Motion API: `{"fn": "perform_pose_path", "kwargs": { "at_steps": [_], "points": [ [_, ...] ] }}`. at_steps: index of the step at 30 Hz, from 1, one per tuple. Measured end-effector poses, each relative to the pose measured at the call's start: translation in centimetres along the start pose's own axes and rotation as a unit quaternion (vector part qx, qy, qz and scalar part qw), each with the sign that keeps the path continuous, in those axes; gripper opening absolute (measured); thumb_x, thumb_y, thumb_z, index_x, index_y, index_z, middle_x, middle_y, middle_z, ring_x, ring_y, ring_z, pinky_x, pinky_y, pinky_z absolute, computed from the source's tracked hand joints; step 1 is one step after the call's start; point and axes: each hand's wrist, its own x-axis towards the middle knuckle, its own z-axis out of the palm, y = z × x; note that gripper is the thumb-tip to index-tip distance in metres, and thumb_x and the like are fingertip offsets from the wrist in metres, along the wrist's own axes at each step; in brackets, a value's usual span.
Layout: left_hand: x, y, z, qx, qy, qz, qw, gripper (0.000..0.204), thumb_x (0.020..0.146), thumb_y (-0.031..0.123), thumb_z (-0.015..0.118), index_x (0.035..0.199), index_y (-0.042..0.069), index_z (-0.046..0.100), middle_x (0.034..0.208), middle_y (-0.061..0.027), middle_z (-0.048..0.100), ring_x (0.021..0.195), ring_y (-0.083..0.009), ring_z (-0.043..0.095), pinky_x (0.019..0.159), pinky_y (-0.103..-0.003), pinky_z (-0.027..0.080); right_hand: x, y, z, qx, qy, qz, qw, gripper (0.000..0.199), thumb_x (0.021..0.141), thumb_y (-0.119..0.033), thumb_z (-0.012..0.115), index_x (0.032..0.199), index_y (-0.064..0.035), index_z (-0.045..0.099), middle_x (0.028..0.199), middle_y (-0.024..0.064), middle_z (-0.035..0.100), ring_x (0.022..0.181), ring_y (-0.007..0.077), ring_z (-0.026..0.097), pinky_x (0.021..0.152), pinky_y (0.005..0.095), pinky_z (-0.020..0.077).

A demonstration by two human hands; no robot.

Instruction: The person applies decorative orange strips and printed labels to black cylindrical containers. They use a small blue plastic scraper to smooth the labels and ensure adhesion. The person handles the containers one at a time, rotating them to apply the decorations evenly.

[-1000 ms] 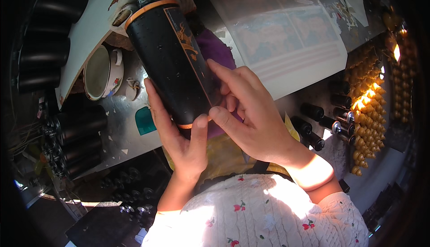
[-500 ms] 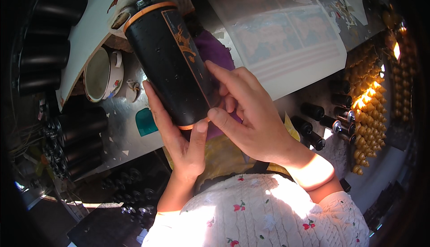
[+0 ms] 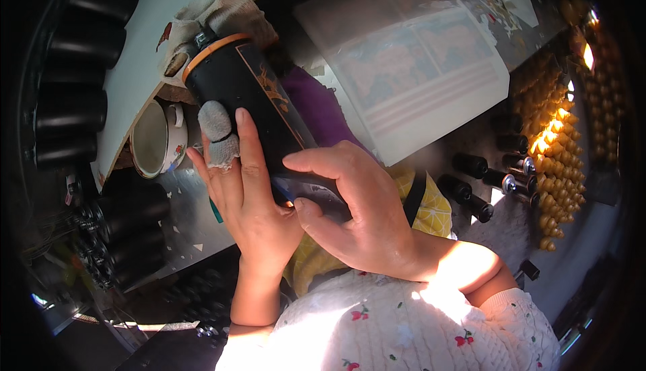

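A black cylinder (image 3: 219,78) with an orange rim and a gold-and-orange pattern panel lies tilted on the bench, its rimmed end pointing away from me. My left hand (image 3: 252,199) rests along its near left side with fingers stretched out flat. One finger wears a grey knitted fingertip cover (image 3: 215,121). At the cylinder's near end is my right hand (image 3: 367,213), thumb and index finger curled round a dark, smooth, shiny flat piece (image 3: 324,196). What exactly that piece is, I cannot make out. The cylinder's near rim is mostly hidden by my hands.
Beyond the cylinder lies a crumpled cloth (image 3: 239,18). A white enamel mug (image 3: 158,139) stands left, with black cylinders (image 3: 74,125) farther left. Purple cloth (image 3: 316,102) and printed transfer sheets (image 3: 410,61) lie right. Small black bottles (image 3: 471,164) and gold pieces (image 3: 555,189) stand farther right.
My left hand has moved from under the cylinder's near end onto its left side, now wearing a finger cover. My right hand has shifted slightly down and right and now has the dark piece.
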Motion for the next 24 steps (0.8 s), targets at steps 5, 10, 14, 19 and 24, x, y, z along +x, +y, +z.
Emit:
{"fn": "perform_pose_path", "kwargs": {
  "at_steps": [5, 10, 14, 19, 24],
  "points": [
    [-1.8, -1.3, 1.4, -0.062, 0.051, -0.056, 0.995, 0.107, 0.063, 0.029, 0.086, 0.149, -0.009, 0.035, 0.113, -0.0211, 0.063, 0.107, -0.0408, 0.062, 0.115, -0.058, 0.03, -0.6, 1.1, 0.0, 0.061, 0.034, 0.109, 0.992, 0.033, 0.079, 0.001, 0.068, 0.109, -0.0028, 0.056, 0.102, 0.0127, 0.059, 0.093, 0.0292, 0.062, 0.082, 0.0358, 0.0495],
    [-5.4, -4.1, 3.6, -0.307, 0.064, -0.135, 0.94, 0.112, 0.071, 0.043, 0.088, 0.151, -0.009, 0.031, 0.139, -0.0225, 0.053, 0.123, -0.0346, 0.056, 0.108, -0.039, 0.04, -1.1, 2.0, -0.3, 0.073, 0.054, 0.124, 0.988, 0.034, 0.079, 0.004, 0.068, 0.109, -0.0022, 0.054, 0.101, 0.0086, 0.057, 0.091, 0.0192, 0.058, 0.081, 0.0298, 0.0468],
    [-2.5, -2.6, 0.7, 0.032, -0.032, 0.014, 0.999, 0.117, 0.073, 0.052, 0.084, 0.153, -0.01, 0.025, 0.142, -0.0263, 0.049, 0.122, -0.0363, 0.053, 0.107, -0.043, 0.038, -1.3, 3.0, -0.5, 0.061, 0.043, 0.123, 0.99, 0.034, 0.082, 0.008, 0.065, 0.111, -0.0024, 0.051, 0.1, 0.003, 0.054, 0.086, 0.0059, 0.052, 0.076, 0.0208, 0.0439],
    [-5.0, -4.5, 2.5, -0.205, 0.026, -0.054, 0.977, 0.115, 0.079, 0.055, 0.078, 0.155, -0.01, 0.02, 0.143, -0.0288, 0.048, 0.123, -0.0362, 0.053, 0.104, -0.043, 0.04, -1.1, 2.5, -0.5, 0.109, 0.063, 0.179, 0.976, 0.032, 0.078, 0.002, 0.068, 0.107, -0.0016, 0.056, 0.102, 0.0112, 0.059, 0.095, 0.0244, 0.061, 0.087, 0.0327, 0.0479],
    [-3.3, -2.7, 1.6, -0.083, 0.008, -0.006, 0.996, 0.108, 0.085, 0.056, 0.072, 0.154, -0.011, 0.023, 0.145, -0.0275, 0.046, 0.129, -0.0372, 0.051, 0.106, -0.044, 0.039, -0.9, 2.8, -0.5, 0.08, 0.068, 0.136, 0.985, 0.031, 0.078, 0.002, 0.067, 0.107, -0.0015, 0.056, 0.101, 0.0113, 0.059, 0.095, 0.0244, 0.061, 0.086, 0.0325, 0.0483]
  ]
}}
